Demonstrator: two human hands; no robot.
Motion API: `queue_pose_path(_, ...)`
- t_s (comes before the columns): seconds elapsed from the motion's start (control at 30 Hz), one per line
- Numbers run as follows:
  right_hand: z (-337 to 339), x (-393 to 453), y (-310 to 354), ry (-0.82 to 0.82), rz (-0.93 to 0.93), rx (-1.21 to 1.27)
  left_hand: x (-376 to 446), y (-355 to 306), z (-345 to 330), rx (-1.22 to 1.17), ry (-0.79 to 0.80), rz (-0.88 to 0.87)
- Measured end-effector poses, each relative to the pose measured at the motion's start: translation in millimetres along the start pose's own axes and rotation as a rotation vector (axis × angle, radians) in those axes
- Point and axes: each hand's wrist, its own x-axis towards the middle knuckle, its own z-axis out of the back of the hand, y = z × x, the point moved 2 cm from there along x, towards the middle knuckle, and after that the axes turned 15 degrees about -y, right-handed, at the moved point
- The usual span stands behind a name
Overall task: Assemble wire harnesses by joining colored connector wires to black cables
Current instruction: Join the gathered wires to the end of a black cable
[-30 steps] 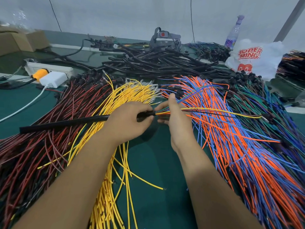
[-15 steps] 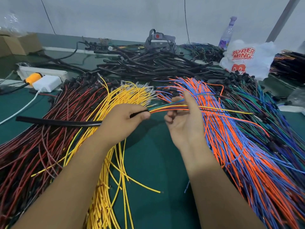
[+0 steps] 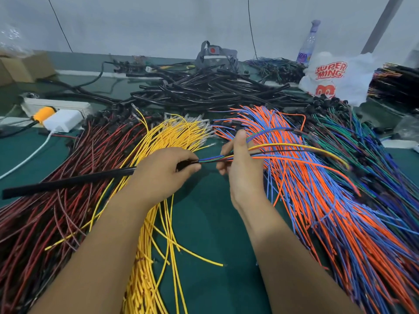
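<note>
Black tubular cable sleeve [image 3: 68, 182] is gripped at its right end by the left hand [image 3: 162, 172], fingers curled round it above the green bench [image 3: 204, 223] middle; its free end points toward the left edge. Mixed coloured wires [image 3: 283, 152] emerge from the sleeve. The right hand [image 3: 243, 168] pinches those wires just beside the sleeve mouth.

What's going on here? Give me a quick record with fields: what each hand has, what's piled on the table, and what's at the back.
left hand: grips the black tube at its open end
right hand: holds the coloured wires that lead into that tube
table: green, bare in the middle
piles: red-black wires left, yellow wires centre, orange-blue wires right
at back: black tubes, white printed bag, bottle
</note>
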Motion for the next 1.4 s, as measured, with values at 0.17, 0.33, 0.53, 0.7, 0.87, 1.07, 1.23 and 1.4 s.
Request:
queue_pose_path(0.17,-5.0,-7.6,-1.7,0.134,0.036,-0.075,-0.2,-20.2,-5.1,-0.154,0.015,-0.05)
queue_pose_path(0.33,-1.4,-6.3,2.9,0.28,-0.094,0.047,-0.4,-25.1,-7.8,-0.22,0.005,0.004)
queue_pose_path(0.53,7.7,6.1,11.6,0.179,-0.368,0.362,0.1,-16.2,-3.3,-0.233,-0.004,0.091)
queue_pose_path(0.7,4.7,5.6,7.1,0.022,-0.05,0.101,-1.6,-8.1,1.6,0.039,0.006,0.095)
queue_pose_path(0.87,4.2,3.0,6.0,0.061,0.174,-0.064,-0.5,-9.5,5.2,0.208,0.024,0.039)
queue_pose_path(1.07,2.7,-6.5,0.0,0.316,0.091,-0.232,-0.7,-22.9,1.1,0.003,-0.032,-0.009)
queue_pose_path(1.23,-0.4,-10.1,6.1,0.461,-0.135,0.075,-0.1,-30.2,-0.8,-0.174,-0.166,0.024)
queue_pose_path(1.4,12.3,3.6,14.3,0.258,-0.393,0.517,3.2,-18.6,1.6,-0.125,-0.207,0.072)
